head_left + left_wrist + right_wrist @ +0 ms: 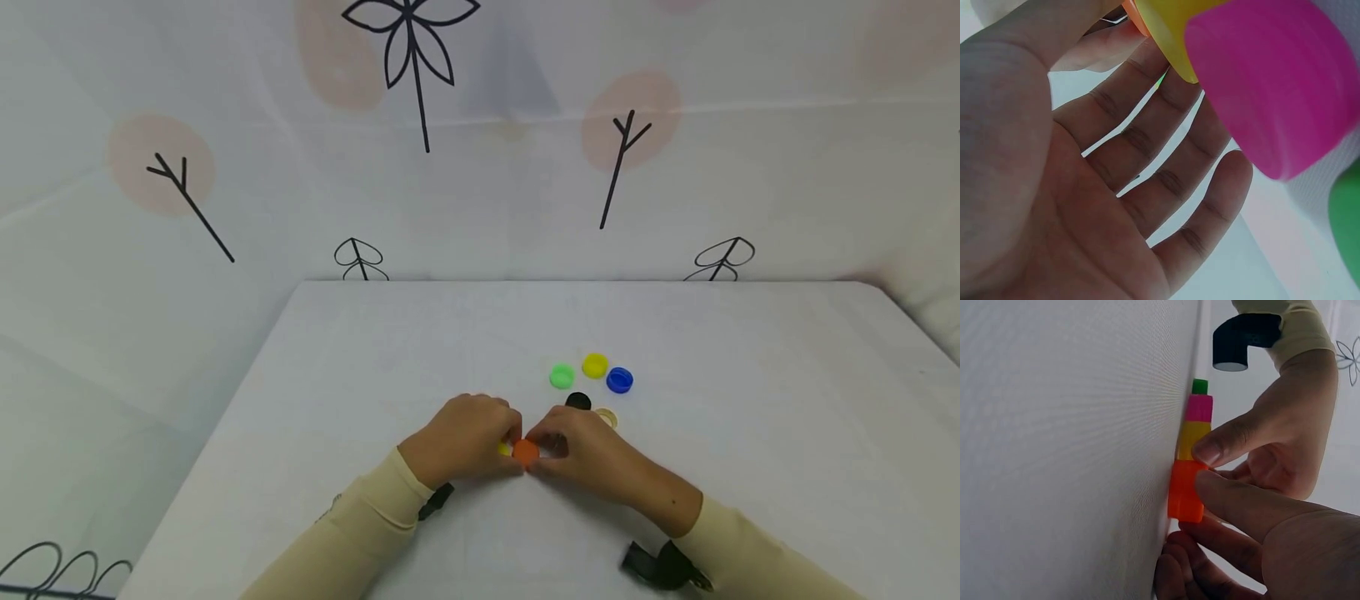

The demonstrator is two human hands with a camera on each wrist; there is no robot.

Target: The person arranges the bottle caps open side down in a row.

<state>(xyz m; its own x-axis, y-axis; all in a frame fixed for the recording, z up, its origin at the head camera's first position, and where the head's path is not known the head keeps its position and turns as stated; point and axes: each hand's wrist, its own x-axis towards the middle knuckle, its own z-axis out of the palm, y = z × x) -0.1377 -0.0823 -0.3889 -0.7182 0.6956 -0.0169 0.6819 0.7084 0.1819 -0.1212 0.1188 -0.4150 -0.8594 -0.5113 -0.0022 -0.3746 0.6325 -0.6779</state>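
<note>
Bottle caps stand in a row on the white table, running from an orange cap through a yellow cap and a magenta cap to a green cap. My right hand pinches the orange cap between thumb and fingers. On the other side, my left hand holds the yellow cap, its thumb close to where yellow meets orange. The left palm covers the magenta and green caps in the head view; the left wrist view shows them beside the fingers.
Behind the hands lie a light green cap, another yellow cap, a blue cap, a black cap and a pale gold cap. A patterned cloth hangs behind the table.
</note>
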